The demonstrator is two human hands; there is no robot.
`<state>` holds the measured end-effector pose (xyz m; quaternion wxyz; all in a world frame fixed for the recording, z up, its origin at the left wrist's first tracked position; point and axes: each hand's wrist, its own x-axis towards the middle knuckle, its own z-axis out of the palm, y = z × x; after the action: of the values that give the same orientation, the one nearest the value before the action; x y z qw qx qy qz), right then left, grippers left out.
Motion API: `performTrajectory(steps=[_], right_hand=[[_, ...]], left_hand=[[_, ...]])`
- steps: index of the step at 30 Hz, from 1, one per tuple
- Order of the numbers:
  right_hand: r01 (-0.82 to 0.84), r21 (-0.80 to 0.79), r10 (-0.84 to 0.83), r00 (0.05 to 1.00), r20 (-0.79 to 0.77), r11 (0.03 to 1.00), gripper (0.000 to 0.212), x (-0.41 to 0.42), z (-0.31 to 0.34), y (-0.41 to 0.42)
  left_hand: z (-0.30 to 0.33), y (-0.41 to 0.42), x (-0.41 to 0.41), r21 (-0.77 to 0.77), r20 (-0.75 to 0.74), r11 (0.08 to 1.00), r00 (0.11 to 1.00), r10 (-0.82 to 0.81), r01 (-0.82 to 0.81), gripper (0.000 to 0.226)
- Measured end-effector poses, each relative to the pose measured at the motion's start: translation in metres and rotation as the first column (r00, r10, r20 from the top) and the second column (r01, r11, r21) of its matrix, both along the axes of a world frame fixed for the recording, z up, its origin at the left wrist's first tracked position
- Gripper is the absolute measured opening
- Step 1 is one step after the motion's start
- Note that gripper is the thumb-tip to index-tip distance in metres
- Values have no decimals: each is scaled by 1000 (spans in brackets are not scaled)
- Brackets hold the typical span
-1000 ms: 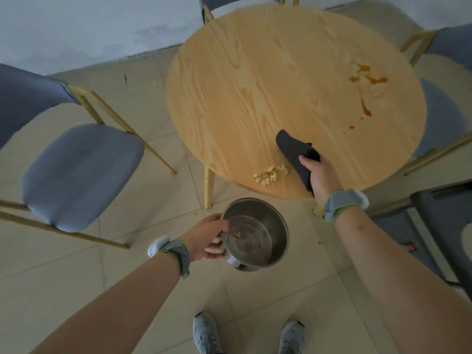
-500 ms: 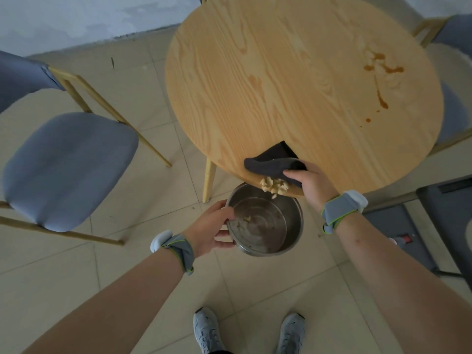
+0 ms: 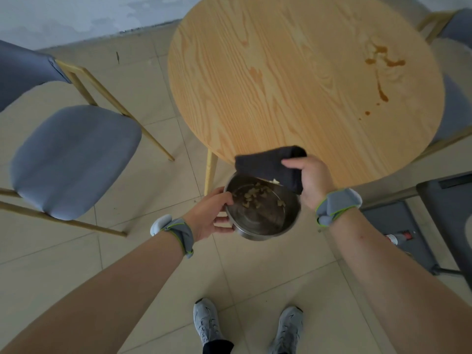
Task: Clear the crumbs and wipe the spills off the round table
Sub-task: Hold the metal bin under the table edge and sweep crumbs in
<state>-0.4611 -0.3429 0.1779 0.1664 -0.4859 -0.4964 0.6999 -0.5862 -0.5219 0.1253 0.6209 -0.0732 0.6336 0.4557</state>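
My left hand [image 3: 209,213] grips the rim of a steel bowl [image 3: 265,229], held just below the near edge of the round wooden table [image 3: 281,80]. Pale crumbs [image 3: 255,195] lie inside the bowl, and a last bit shows at the edge of the cloth. My right hand [image 3: 313,178] grips a dark grey cloth [image 3: 265,162] that hangs over the table's edge above the bowl. A brown spill [image 3: 381,72] streaks the table's far right part, with small drops below it.
A grey padded chair [image 3: 74,159] with thin golden legs stands at the left. Another grey chair [image 3: 457,106] is tucked at the table's right side. A dark metal frame [image 3: 434,226] stands on the tiled floor at the right. My shoes are below.
The cloth has swept the crumbs from the tabletop over its near edge, and they have dropped into the bowl. The bowl stays under the edge in my left hand.
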Motion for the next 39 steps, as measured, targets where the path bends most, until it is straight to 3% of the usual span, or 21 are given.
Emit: performTrajectory(steps=[3,9,13,15,17,22,24,30,33,36,39], right_hand=[[143,-166,-153,987,-50,976,17,-1,21,20],[100,-159,-124,981,-148,982,27,9,38,27],[-70,39,73,994,-84,997,29,16,23,-1],[-283,201,295,955,-32,938,20,22,14,-20],[-447,252,450,892,46,858,19,28,0,-37],[-384,167,375,923,84,908,14,42,-18,-52],[-362,190,353,932,80,913,24,43,-16,-53],[-510,256,472,859,196,821,29,44,-6,-50],[-623,278,568,782,257,732,28,53,-6,-58],[-715,386,626,698,348,583,39,62,-11,-74],[-671,346,620,740,259,656,35,68,-11,-75]], left_hand=[[-1,3,1,-14,5,1000,1000,18,-18,35],[0,6,7,-17,11,999,999,44,-44,34],[1,8,8,-5,15,999,999,47,-47,34],[2,8,9,3,9,999,999,41,-41,35],[1,8,9,-4,-1,999,999,43,-43,37],[-5,4,8,2,25,999,998,53,-53,42],[-5,6,9,9,28,999,999,34,-35,44],[-6,10,11,18,30,999,999,34,-35,43],[-6,11,12,14,33,999,998,47,-48,41],[-6,10,13,-2,35,999,999,36,-36,38],[-7,9,15,-21,32,1000,999,18,-18,38]])
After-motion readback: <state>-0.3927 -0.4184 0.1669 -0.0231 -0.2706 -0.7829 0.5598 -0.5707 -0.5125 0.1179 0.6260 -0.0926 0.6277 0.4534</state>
